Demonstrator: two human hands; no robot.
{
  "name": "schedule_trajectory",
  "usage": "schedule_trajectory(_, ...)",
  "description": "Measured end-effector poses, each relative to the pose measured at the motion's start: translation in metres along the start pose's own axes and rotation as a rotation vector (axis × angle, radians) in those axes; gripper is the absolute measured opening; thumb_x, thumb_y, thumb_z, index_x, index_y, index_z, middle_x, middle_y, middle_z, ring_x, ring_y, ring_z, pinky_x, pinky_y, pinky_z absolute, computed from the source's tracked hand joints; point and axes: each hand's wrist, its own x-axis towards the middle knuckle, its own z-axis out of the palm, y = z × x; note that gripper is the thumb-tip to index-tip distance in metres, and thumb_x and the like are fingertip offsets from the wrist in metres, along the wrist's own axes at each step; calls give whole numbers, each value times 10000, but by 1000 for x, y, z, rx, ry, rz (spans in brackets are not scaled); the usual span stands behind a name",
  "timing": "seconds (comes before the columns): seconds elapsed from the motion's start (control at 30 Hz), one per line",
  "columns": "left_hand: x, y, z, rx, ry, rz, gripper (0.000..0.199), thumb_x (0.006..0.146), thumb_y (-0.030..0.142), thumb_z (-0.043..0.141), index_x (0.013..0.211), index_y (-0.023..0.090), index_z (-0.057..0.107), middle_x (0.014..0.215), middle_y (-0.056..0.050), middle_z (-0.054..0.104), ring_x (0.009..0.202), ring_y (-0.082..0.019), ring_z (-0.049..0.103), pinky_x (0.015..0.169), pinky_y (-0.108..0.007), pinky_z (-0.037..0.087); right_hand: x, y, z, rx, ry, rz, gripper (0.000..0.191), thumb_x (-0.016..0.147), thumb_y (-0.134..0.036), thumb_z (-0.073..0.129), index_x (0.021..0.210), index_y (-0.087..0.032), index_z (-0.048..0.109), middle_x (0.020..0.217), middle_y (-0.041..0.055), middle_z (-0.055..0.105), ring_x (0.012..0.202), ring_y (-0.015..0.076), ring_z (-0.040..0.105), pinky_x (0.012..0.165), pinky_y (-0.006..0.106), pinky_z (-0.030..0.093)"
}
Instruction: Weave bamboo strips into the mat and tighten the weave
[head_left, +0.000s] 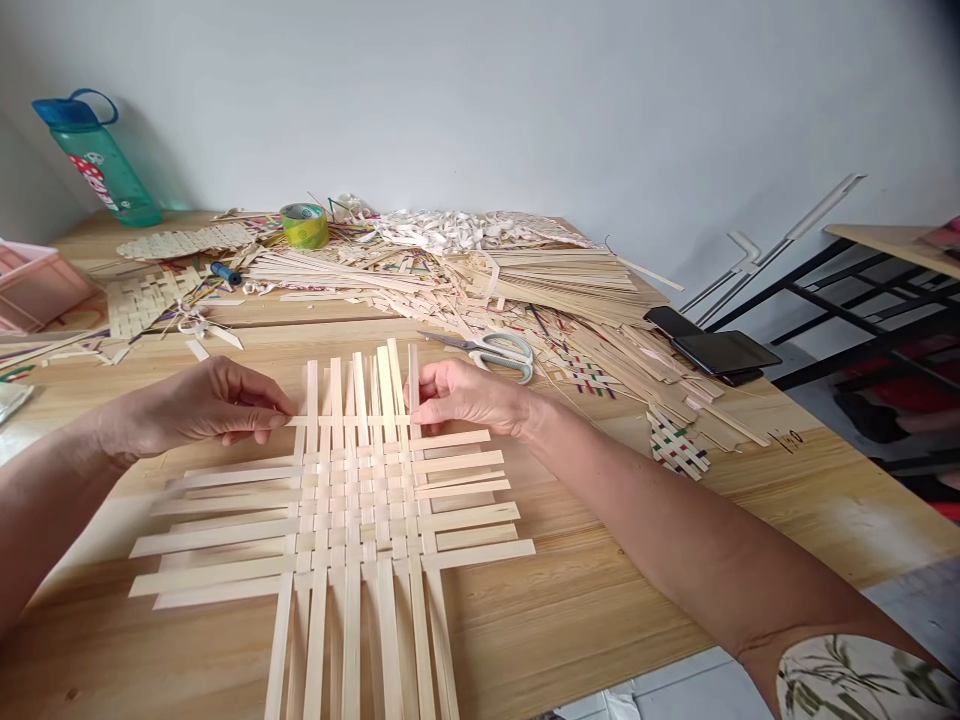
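A panel of pale flat strips (360,500), woven over and under, lies in front of me with loose strip ends sticking out on all sides. Across its far edge runs a crosswise strip (346,421) between the lengthwise ones. My left hand (229,402) pinches the left end of that strip between thumb and fingers. At the far right corner, my right hand (457,398) is closed near the strip's other end, beside the outermost upright strip (413,375); its fingertips are partly hidden there. White-handled scissors (499,352) rest just beyond my right hand.
Behind the panel spreads a pile of strips (555,275), with a tape roll (305,226) and a blue-green bottle (105,165) at the back left. A pink basket (41,290) stands left. Dark phones (712,345) lie near the right edge, close to a small woven piece (677,443).
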Motion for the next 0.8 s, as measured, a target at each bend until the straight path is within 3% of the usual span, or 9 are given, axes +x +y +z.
schedule_trajectory(0.47,-16,18,3,-140,-226,-67,346,785,493,720,842,152,730,612,-11,611,469,-64,443,417,-148,350,0,-3,11,-209,83,-27,176,588,-166,640,750,-156,573,713,-38,585,634,90,526,579,218,409)
schedule_trajectory(0.8,-15,17,4,-223,-135,-23,347,764,471,738,905,154,727,588,-5,605,454,-57,408,409,-143,337,2,4,11,-295,88,-118,157,633,-192,633,733,-187,513,707,-59,515,629,87,465,557,220,341)
